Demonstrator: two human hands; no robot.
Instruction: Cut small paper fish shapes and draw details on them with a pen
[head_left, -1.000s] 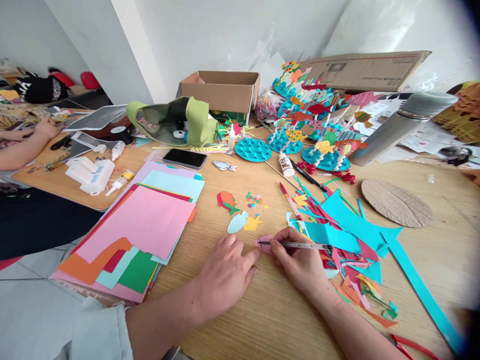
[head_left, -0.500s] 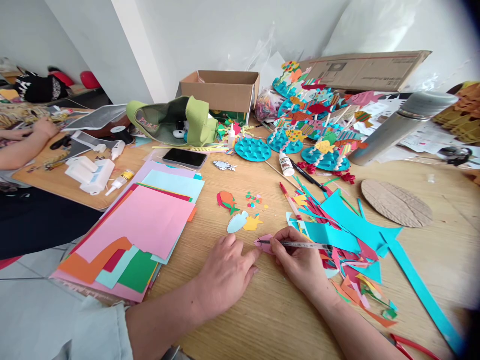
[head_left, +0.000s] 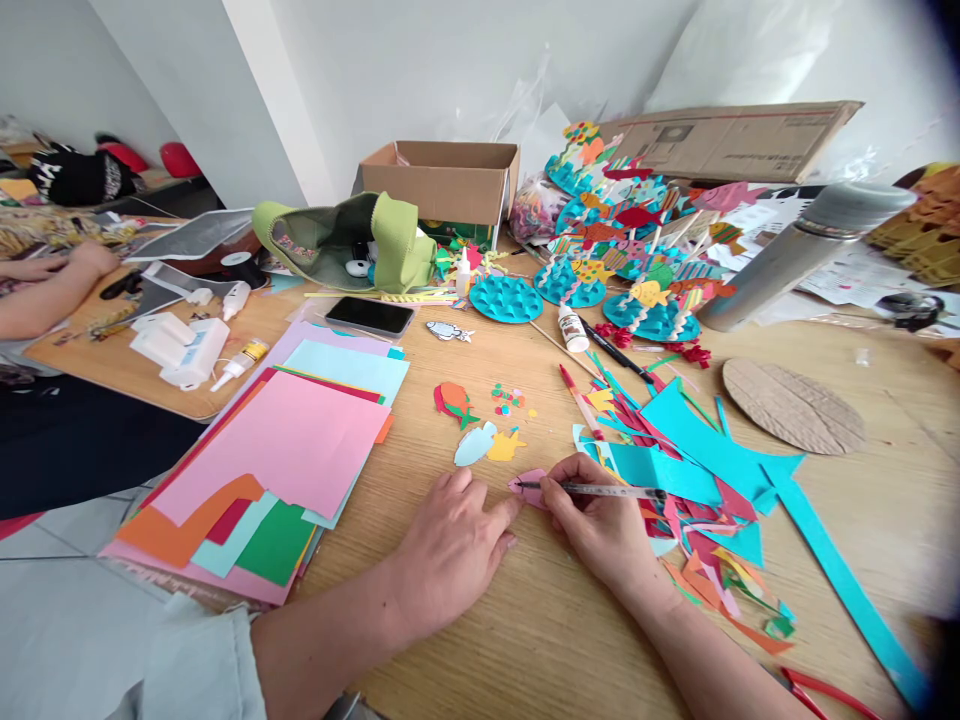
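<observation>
A small pink paper cut-out [head_left: 529,486] lies on the wooden table [head_left: 570,640] near its front. My left hand [head_left: 450,545] rests flat beside it, fingers stretched out, a fingertip pressing the cut-out's left edge. My right hand [head_left: 600,525] is closed in a pinch round a thin clear pen [head_left: 607,491], whose tip touches the pink cut-out. Just beyond lie a pale blue fish shape [head_left: 474,445], a yellow fish shape [head_left: 506,446] and an orange-red fish [head_left: 452,401].
A stack of coloured paper sheets [head_left: 285,450] lies at the left. Teal and red paper scraps [head_left: 697,470] pile at the right, with a cardboard disc [head_left: 793,405] and a steel flask [head_left: 795,255] behind. A phone [head_left: 370,316], cardboard box [head_left: 442,180] and finished fish crafts [head_left: 622,250] stand further back. Another person's arm [head_left: 45,290] works at far left.
</observation>
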